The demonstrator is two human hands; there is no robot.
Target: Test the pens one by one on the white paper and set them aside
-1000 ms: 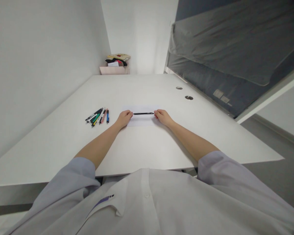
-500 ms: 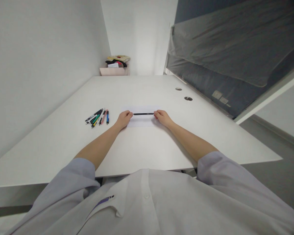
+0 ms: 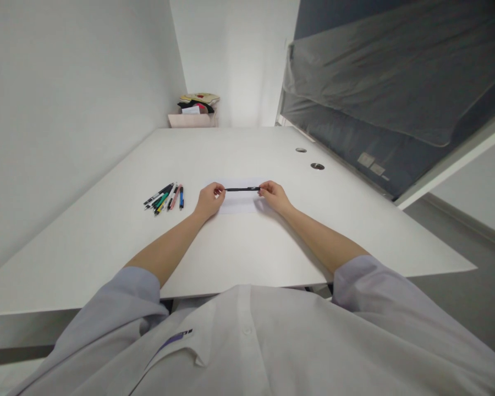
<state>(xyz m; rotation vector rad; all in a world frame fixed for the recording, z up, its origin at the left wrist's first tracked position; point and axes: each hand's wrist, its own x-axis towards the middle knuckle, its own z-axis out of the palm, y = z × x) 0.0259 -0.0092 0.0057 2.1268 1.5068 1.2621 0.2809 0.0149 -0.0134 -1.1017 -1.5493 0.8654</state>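
A black pen lies level between my two hands, over a white sheet of paper. My left hand pinches its left end between thumb and fingers. At the other end, near the clip, my right hand has its fingers closed on it. The pen's very ends are hidden by my fingertips. Left of my left hand lies a loose pile of several pens in black, white, green, yellow, pink and blue.
The white table stretches away from me. At its far end stands a pale box with cloth-like items in it. Two round metal-rimmed fittings sit in the table's right side. A dark panel under a translucent sheet borders the right.
The pen has turned about its length, so its clip now shows near my right hand and the printed marking no longer does. My fingers have shifted slightly on both ends.
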